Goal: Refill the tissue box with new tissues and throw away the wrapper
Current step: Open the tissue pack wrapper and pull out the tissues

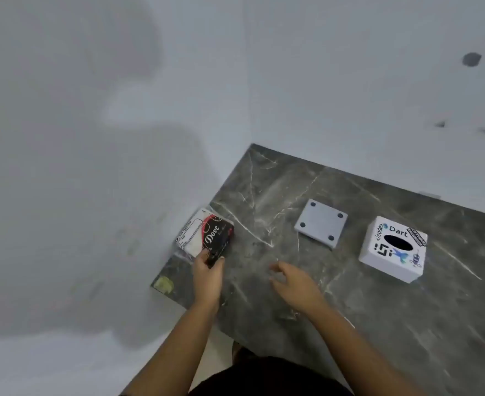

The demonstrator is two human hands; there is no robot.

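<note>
A wrapped tissue pack (204, 234), black, red and white with "Dove" printed on it, sits at the left edge of the dark marble table (378, 324). My left hand (207, 274) grips its near end. My right hand (294, 282) hovers over the table's middle, fingers apart and holding nothing. The white tissue box (394, 248), covered in stickers, stands at the right with its dark oval slot facing up. Its grey base plate (321, 222), with a dark pad at each corner, lies apart from the box, between the pack and the box.
White walls meet in a corner behind the table. The table's left edge drops off right beside the tissue pack. A small yellowish patch (164, 284) marks the table's near-left corner. My dark clothing shows at the bottom.
</note>
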